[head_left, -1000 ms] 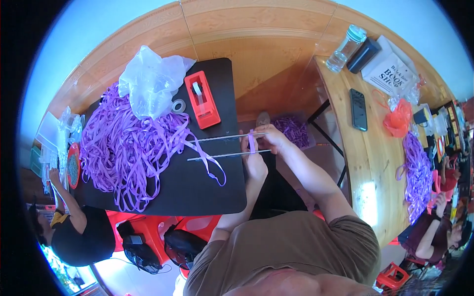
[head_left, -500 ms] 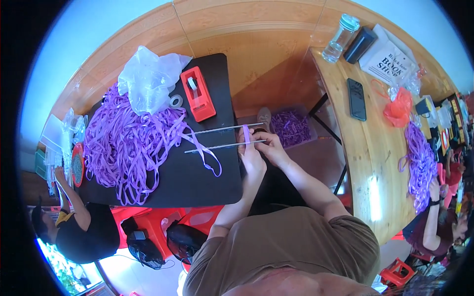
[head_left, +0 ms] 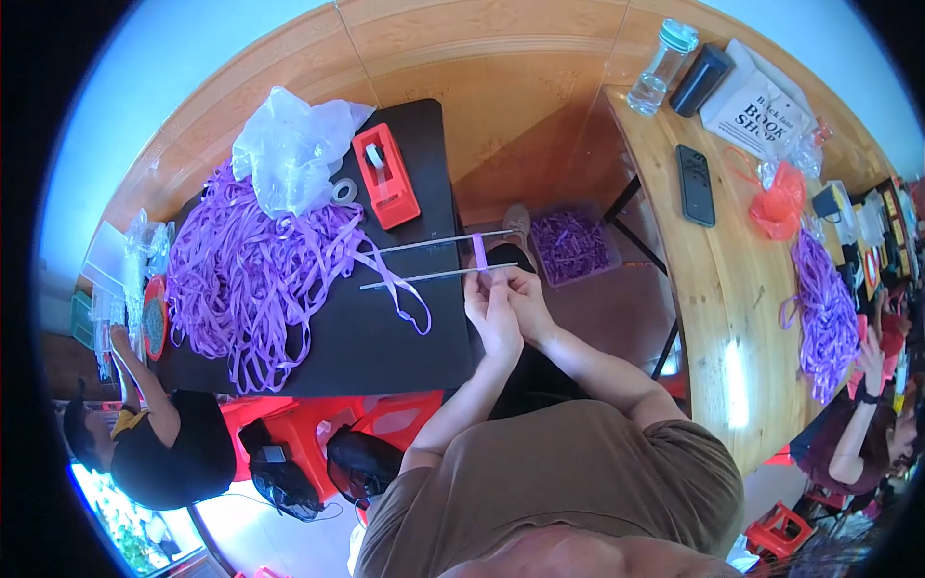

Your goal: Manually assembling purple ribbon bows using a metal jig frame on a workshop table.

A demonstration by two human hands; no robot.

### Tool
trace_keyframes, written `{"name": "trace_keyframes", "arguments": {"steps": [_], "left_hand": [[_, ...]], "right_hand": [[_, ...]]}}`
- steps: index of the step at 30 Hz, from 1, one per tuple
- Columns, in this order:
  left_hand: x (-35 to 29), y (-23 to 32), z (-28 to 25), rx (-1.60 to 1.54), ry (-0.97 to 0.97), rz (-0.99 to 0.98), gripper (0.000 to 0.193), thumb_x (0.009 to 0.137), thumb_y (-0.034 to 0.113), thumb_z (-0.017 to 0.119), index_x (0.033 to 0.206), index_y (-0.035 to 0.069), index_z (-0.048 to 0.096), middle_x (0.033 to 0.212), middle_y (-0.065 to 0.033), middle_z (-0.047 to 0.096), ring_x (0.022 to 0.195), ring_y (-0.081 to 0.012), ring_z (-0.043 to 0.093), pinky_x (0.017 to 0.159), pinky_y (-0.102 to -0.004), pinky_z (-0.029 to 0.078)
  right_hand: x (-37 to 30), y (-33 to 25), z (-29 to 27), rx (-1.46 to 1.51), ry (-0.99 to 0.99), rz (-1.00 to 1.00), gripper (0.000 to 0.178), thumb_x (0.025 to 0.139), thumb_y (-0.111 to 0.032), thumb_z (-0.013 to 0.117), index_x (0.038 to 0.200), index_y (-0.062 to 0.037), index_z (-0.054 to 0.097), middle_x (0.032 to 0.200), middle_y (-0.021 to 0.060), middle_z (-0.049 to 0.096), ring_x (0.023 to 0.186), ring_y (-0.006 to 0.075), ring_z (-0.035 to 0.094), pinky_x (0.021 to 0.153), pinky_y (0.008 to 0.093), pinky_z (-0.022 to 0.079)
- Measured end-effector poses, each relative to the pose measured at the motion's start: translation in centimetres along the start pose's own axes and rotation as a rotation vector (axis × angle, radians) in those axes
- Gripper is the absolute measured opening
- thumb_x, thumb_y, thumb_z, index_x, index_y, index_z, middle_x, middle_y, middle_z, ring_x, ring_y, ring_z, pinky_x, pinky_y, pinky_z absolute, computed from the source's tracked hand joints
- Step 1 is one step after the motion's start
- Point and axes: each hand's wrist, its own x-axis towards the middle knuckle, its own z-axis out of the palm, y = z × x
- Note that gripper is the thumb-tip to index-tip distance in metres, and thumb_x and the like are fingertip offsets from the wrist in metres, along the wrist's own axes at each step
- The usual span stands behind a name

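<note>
Two thin metal rods lie side by side across the black table [head_left: 385, 356] and jut past its right edge: a far rod [head_left: 424, 243] and a near rod [head_left: 424, 278]. A short band of purple ribbon [head_left: 479, 252] spans both rods beyond the edge. At the near rod, my left hand [head_left: 495, 328] and my right hand [head_left: 533, 306] meet with fingertips pinched together at the ribbon's near end. The fingers hide exactly how it is held. A large tangled pile of purple ribbon [head_left: 255, 289] covers the table's left, with a loose loop trailing over the rods.
A clear plastic bag [head_left: 294, 159] rests on the pile, near a red tape dispenser [head_left: 390, 188] and a tape roll [head_left: 344, 191]. On the floor stands a bin [head_left: 578, 279] of purple pieces. The wooden table [head_left: 708, 289] holds a phone [head_left: 695, 185] and bottle [head_left: 663, 67]. People work at both sides.
My hands have drawn slightly toward me and closer together, from around the rods to just below the near one. The right hand has left the rod ends.
</note>
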Motion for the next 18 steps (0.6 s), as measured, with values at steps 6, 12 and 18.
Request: {"name": "trace_keyframes", "arguments": {"steps": [6,12,18], "left_hand": [[-0.7,1.6,0.0,-0.087,0.008,-0.102,0.019,0.088,0.004,0.054,0.106,-0.001,0.055,0.093,-0.0038,0.057,0.086,-0.0104,0.055,0.078,-0.0226,0.044],[0.3,2.8,-1.1,-0.210,-0.056,-0.247,0.019,0.095,0.020,0.049,0.098,0.002,0.056,0.086,-0.0014,0.056,0.080,-0.0105,0.053,0.072,-0.0232,0.043],[2.0,6.2,-2.5,-0.374,-0.164,-0.678,0.053,0.097,0.050,0.037,0.108,0.001,0.054,0.095,-0.0077,0.058,0.091,-0.0201,0.053,0.085,-0.0367,0.038]], "right_hand": [[-0.4,-0.6,0.7,0.087,0.005,0.022,0.013,0.089,-0.007,0.059,0.080,-0.0010,0.065,0.080,0.0024,0.064,0.074,0.0082,0.057,0.067,0.0230,0.046],[-0.7,-2.6,2.0,0.138,0.060,0.100,0.015,0.090,-0.009,0.059,0.078,-0.0019,0.065,0.077,0.0017,0.063,0.069,0.0062,0.056,0.061,0.0215,0.044],[-2.0,-4.1,1.2,0.174,0.046,0.129,0.013,0.090,-0.009,0.058,0.083,-0.0022,0.067,0.076,0.0027,0.066,0.061,0.0069,0.057,0.058,0.0204,0.043]]}}
